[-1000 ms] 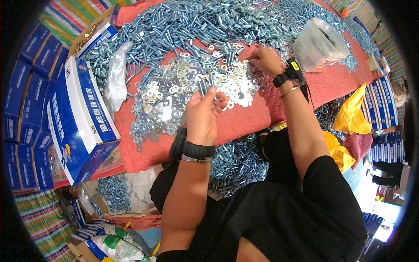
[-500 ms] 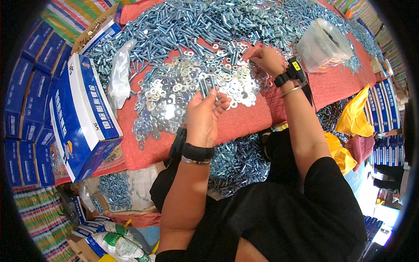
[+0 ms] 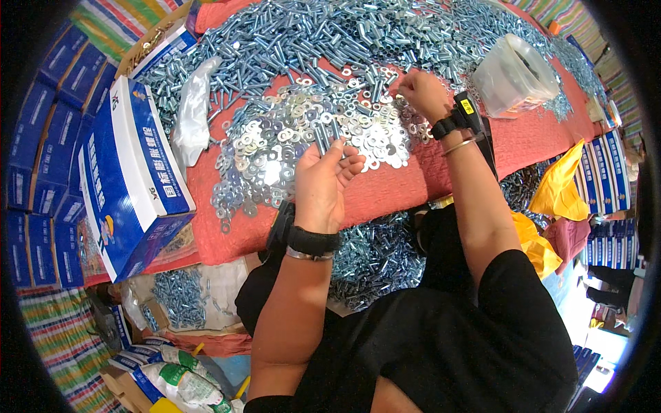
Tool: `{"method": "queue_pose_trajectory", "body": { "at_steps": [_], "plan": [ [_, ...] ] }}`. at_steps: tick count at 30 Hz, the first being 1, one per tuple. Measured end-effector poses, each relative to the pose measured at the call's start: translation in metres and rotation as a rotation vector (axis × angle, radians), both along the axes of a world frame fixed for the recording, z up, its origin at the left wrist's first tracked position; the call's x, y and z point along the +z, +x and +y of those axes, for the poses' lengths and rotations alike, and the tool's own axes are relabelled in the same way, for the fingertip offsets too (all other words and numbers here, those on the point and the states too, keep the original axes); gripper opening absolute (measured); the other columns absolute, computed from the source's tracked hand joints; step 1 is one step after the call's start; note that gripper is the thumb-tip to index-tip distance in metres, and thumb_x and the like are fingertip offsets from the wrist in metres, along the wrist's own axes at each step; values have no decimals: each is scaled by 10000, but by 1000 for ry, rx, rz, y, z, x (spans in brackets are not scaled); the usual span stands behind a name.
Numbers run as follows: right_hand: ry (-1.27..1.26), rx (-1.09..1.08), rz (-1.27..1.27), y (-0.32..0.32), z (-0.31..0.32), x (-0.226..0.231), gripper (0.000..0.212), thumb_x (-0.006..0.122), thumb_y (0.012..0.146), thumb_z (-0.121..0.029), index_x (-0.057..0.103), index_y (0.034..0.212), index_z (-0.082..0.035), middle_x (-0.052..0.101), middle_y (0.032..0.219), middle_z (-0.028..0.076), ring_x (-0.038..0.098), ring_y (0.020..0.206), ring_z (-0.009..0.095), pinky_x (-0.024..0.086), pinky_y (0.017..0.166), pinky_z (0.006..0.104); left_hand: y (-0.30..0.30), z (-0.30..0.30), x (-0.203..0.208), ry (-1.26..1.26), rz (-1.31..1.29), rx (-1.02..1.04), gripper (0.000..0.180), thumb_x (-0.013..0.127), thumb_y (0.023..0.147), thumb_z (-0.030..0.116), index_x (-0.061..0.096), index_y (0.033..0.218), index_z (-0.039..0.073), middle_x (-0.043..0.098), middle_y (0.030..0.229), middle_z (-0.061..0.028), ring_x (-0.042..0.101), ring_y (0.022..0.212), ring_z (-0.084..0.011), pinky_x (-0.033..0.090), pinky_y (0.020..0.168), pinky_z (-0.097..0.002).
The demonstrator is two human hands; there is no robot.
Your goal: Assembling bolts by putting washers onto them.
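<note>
My left hand (image 3: 322, 182) is closed around a few silvery bolts (image 3: 321, 140), their shanks standing up past the thumb and fingers. It hovers over the near side of a heap of flat washers (image 3: 265, 141). Farther off to the right, my right hand (image 3: 425, 95) has its fingers bent together above the far right of the washers, close to the big heap of bolts and metal sleeves (image 3: 303, 41). Whatever its fingertips pinch, if anything, is too small or hidden to make out.
A translucent plastic bucket (image 3: 509, 79) stands right of my right hand. At left are a blue-and-white carton (image 3: 141, 179) and a crumpled clear plastic bag (image 3: 195, 113). Red cloth (image 3: 385, 189) covers the work surface. More bolts (image 3: 379, 258) lie below its near edge.
The view has shifted slightly. Both hands keep nearly the same pose, the left with its bolts and the right with its fingers bent together by the washers.
</note>
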State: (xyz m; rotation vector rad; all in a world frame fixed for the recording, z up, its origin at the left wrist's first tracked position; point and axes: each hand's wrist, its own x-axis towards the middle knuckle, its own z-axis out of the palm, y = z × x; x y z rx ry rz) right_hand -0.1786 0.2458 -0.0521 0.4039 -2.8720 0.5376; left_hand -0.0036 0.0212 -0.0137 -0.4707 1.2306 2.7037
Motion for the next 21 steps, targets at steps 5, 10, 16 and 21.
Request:
{"method": "queue_pose_trajectory", "body": {
  "at_steps": [5,10,16,21],
  "plan": [
    [2,10,38,2,-5,2,151,590,703,-158,687,780,-73,641,725,158,626,698,327,493,637,409,1,-2,1,-12,15,7,67,519,914,94,514,938,31,591,786,-71,613,685,-156,508,608,-246],
    [-157,154,-45,20,-45,17,189,645,706,-244,705,777,-80,655,712,128,634,657,286,499,636,390,2,-7,3,-47,3,41,67,529,905,86,515,938,30,591,776,-69,614,673,-157,509,603,-243],
    [7,171,-39,24,-54,-2,237,684,695,-259,680,768,-34,650,699,130,630,638,248,489,607,361,-3,-1,-7,-50,30,6,102,560,896,90,523,959,19,614,785,-78,620,673,-138,526,617,-227],
    [-672,233,-579,34,-66,29,183,683,776,-187,662,878,-36,617,715,-9,545,628,64,454,596,223,-4,-1,-9,-68,4,25,101,571,890,92,535,950,20,615,774,-74,624,671,-137,527,603,-231]
  ]
}}
